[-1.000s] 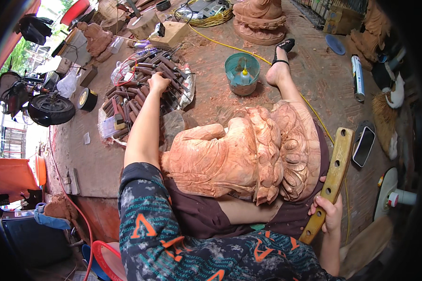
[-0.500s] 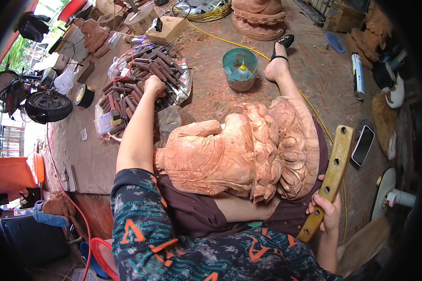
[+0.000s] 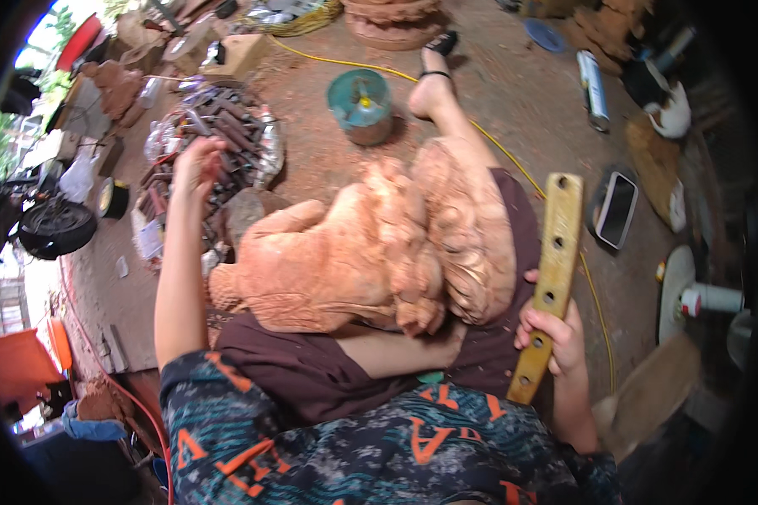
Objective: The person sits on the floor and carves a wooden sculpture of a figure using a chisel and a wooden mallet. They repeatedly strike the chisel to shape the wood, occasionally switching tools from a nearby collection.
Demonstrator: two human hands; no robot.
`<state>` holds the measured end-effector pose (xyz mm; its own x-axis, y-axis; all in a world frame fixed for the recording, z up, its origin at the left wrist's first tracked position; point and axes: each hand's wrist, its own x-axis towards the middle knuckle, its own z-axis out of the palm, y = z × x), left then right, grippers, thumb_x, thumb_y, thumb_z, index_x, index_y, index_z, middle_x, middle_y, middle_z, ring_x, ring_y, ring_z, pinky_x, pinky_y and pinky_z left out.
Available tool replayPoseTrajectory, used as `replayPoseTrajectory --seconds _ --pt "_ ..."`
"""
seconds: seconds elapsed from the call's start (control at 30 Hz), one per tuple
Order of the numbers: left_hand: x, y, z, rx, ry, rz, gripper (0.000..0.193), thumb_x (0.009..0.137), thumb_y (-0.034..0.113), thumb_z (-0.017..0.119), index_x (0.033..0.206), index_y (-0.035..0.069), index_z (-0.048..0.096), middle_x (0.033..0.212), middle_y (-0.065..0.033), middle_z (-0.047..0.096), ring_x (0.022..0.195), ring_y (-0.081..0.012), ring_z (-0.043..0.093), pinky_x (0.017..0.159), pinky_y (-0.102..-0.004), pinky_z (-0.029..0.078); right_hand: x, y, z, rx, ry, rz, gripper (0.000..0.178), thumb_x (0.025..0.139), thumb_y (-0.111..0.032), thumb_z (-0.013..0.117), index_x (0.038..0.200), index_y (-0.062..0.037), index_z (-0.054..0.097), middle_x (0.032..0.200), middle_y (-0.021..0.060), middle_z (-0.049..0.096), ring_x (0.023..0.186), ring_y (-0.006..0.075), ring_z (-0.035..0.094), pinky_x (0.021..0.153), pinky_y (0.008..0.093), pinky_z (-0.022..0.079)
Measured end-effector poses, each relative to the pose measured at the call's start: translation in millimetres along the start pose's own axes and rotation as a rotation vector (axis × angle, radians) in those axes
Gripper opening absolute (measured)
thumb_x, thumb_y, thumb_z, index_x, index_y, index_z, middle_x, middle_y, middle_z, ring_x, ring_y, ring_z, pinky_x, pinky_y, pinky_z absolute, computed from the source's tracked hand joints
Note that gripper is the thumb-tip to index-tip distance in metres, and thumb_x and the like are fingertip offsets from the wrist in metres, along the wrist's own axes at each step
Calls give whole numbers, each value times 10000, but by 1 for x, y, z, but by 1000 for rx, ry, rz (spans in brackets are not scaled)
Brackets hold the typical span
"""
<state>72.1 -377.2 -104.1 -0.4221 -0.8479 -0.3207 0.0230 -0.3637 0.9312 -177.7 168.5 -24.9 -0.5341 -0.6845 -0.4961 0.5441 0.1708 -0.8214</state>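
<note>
While the right hand (image 3: 554,332) closes around the lower part of a yellow bar (image 3: 557,238) with a row of round holes, the left hand (image 3: 199,165) is above a heap of wooden-handled tools (image 3: 237,126) toward the left edge of the wooden platform (image 3: 101,282). Its fingers look partly bent, but blur leaves me unable to tell whether they hold a tool.

Across the seated person's dark trousers (image 3: 290,353) lies a reddish carved figure (image 3: 333,265), its narrow end to the left and its petalled base to the right, just beside the bar. Beyond it, toward the platform's far edge, stands a teal bucket (image 3: 369,129) with a yellow-tipped bottle inside. A yellow cord (image 3: 514,158) passes behind the bucket and runs down the right side. Near the bar, toward the right edge, lies a phone (image 3: 619,210); farther off on that side is a blue-and-white can (image 3: 594,91). A round black tin (image 3: 113,198) sits by the left edge, near the heap.
</note>
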Motion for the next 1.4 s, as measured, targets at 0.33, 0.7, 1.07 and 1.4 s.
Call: replayPoseTrajectory --seconds 0.33,0.7,1.07,1.4 --pt "-212 85 203 -520 -588 419 275 1021 209 453 1255 64 444 764 -27 374 636 -136 368 627 -283 329 2 7 -7 86 -132 23 538 887 -59 631 1376 5 417 745 73 561 606 157 595 596 316 534" --pt "-313 -6 248 91 -810 1200 263 862 259 716 976 130 517 792 -54 519 621 -188 486 554 -352 389 5 13 -12 138 -171 35 534 895 -59 629 1381 5 416 772 70 569 631 149 594 624 309 532" --pt "-335 -70 262 297 -691 1590 208 753 127 694 941 117 605 735 -29 413 641 -183 448 580 -324 418 -52 -13 -37 -702 11 -257 632 800 -74 743 1329 5 406 891 67 599 775 131 606 724 276 503" --pt "-356 -98 235 391 -608 1399 244 758 229 799 881 60 673 750 -7 474 643 -187 481 638 -336 426 -96 -42 -44 -1562 -231 -1254 395 746 -127 795 1098 -119 615 793 27 531 605 174 549 514 287 425"
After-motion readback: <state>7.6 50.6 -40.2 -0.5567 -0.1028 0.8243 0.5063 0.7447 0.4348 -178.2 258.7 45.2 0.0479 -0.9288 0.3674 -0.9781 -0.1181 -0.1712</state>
